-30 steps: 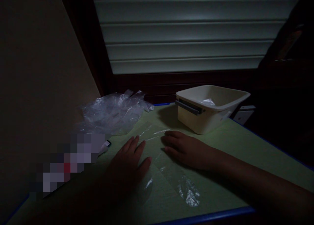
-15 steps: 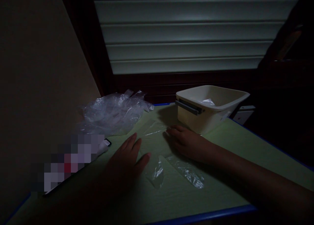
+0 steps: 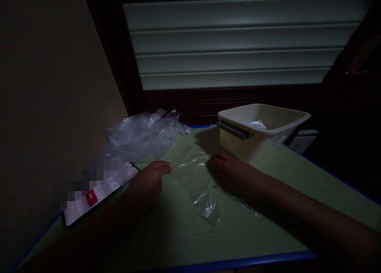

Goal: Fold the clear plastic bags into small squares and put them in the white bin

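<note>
A thin clear plastic bag (image 3: 190,181) lies spread on the green table, with two handle-like strips stretching toward me. My left hand (image 3: 150,181) is at its left edge, thumb and fingers pinched together on the film. My right hand (image 3: 235,171) is at the upper right edge, fingers drawn together on the plastic. Its fingertips are partly in shadow. The right forearm partly covers the right strip.
A crumpled heap of clear plastic (image 3: 143,136) lies at the back left. A lit phone (image 3: 101,193) lies beside my left forearm. A cream bin (image 3: 238,146) with a grey handle stands at the back right, whitish plastic inside. A white device (image 3: 303,141) is behind it.
My left hand has gone from spread fingers to a pinch at the bag's left edge. The bag's left strip has swung right. My right hand stays at the right edge.
</note>
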### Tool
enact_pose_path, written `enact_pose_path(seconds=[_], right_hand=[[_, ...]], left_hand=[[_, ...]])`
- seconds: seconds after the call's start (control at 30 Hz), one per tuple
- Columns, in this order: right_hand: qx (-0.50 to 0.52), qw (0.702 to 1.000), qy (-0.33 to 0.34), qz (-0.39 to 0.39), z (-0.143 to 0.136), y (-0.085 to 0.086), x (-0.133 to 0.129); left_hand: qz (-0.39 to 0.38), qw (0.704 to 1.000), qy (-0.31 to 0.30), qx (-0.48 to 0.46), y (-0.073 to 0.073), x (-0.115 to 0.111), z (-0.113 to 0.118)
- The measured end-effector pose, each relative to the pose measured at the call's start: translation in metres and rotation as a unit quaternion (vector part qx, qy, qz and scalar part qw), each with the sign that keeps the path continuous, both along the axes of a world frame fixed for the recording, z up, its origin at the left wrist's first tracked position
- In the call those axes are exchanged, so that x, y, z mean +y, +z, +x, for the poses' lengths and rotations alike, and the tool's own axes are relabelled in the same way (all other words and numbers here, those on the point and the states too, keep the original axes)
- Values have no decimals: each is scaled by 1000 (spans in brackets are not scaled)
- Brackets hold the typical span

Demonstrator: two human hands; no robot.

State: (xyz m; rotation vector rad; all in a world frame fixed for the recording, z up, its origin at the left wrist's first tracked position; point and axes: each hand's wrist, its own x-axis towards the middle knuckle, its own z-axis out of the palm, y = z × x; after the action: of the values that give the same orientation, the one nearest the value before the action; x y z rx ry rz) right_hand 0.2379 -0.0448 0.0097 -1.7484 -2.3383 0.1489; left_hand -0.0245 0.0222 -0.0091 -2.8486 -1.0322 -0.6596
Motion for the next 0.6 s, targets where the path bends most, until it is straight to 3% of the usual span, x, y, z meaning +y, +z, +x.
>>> enact_pose_path(seconds=[0.13,0.27,0.37,0.47,0.6], right_hand=[[18,999,9,35,-4,1,-2],[44,996,46,54,-13,9,-9],[75,988,132,33,-19,18,-17],[134,960,246,-25,-24,24,-25],[154,944,287,-57,-27,25,-31]], left_hand=[[15,999,-18,-38,0,-5,4],[-3,995,-91,-36,-2,-11,10],[-15,990,-140,-28,-4,-13,13],[-21,987,-160,-29,-5,-13,14],[-31,986,-162,-28,-1,-13,13]])
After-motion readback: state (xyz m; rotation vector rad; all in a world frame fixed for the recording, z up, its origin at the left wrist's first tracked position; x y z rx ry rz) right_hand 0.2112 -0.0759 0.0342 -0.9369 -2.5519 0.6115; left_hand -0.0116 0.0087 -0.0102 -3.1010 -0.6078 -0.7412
